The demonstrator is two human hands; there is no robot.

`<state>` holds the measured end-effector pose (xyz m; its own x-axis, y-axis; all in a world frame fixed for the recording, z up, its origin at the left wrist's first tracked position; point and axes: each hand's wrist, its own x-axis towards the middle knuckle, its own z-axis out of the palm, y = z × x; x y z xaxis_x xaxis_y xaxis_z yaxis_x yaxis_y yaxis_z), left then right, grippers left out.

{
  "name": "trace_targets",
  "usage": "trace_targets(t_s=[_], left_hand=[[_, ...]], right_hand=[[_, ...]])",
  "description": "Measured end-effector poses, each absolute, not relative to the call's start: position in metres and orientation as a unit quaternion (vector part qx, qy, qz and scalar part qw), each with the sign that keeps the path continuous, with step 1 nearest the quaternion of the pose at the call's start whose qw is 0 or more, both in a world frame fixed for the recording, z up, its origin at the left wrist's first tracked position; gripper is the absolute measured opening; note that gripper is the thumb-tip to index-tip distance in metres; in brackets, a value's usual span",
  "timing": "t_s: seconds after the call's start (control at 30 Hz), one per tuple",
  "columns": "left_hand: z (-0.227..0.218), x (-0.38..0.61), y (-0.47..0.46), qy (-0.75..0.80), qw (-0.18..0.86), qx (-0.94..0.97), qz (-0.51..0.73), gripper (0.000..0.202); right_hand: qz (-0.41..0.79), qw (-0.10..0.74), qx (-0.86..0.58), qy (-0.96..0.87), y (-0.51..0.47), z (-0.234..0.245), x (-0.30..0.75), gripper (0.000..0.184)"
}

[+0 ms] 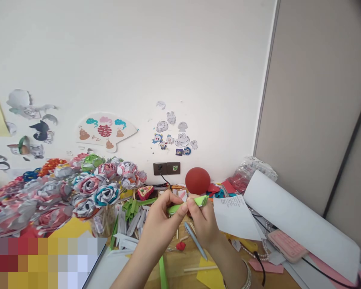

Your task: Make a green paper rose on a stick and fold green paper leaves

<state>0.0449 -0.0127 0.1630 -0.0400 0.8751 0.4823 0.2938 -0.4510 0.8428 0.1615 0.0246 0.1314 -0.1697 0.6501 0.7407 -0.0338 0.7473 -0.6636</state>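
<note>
Both hands meet low in the middle of the head view over a cluttered wooden table (180, 273). My left hand (159, 224) pinches the left end of a folded strip of bright green paper (188, 204). My right hand (203, 222) is closed on the strip's right end, fingers curled. Under my right hand lies a blue-grey pen (195, 241). A small red scrap (180, 245) sits just below my left hand. Another green strip (163, 275) lies near the front edge.
A big bunch of paper roses (78, 188) fills the left. A red ball (197, 180) stands by the wall sockets (166, 168). A written note (236, 216), a rolled white sheet (297, 224) and a pink phone (287, 245) lie to the right. Wooden sticks and paper scraps are scattered around.
</note>
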Motion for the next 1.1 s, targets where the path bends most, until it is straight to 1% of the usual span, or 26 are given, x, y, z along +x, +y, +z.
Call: trace_targets(t_s=[0.17,0.3,0.37,0.53,0.6,0.77,0.9,1.0,1.1], left_hand=[[0.161,0.046,-0.013,0.445,0.272,0.651,0.552,0.019],[0.158,0.046,-0.008,0.442,0.273,0.651,0.553,0.02],[0.157,0.045,-0.004,0.438,0.269,0.654,0.555,0.021],[0.153,0.044,0.002,0.426,0.249,0.663,0.563,0.02],[0.152,0.045,0.003,0.425,0.241,0.665,0.565,0.019],[0.151,0.05,-0.001,0.438,0.221,0.65,0.581,0.018],[0.157,0.049,-0.005,0.443,0.21,0.655,0.575,0.019],[0.162,0.047,-0.009,0.46,0.167,0.676,0.551,0.02],[0.163,0.047,-0.011,0.486,0.11,0.692,0.523,0.022]], right_hand=[[0.271,0.608,-0.216,-0.715,0.025,0.132,0.16,0.035],[0.279,0.595,-0.23,-0.718,0.027,0.134,0.163,0.035],[0.3,0.59,-0.231,-0.713,0.029,0.134,0.164,0.036],[0.396,0.61,-0.226,-0.648,0.033,0.131,0.163,0.035],[0.411,0.611,-0.235,-0.634,0.034,0.13,0.162,0.035],[0.39,0.613,-0.24,-0.644,0.034,0.13,0.162,0.036],[0.332,0.6,-0.231,-0.69,0.032,0.135,0.165,0.036],[0.306,0.586,-0.24,-0.711,0.032,0.137,0.167,0.037],[0.307,0.579,-0.258,-0.709,0.033,0.136,0.167,0.036]])
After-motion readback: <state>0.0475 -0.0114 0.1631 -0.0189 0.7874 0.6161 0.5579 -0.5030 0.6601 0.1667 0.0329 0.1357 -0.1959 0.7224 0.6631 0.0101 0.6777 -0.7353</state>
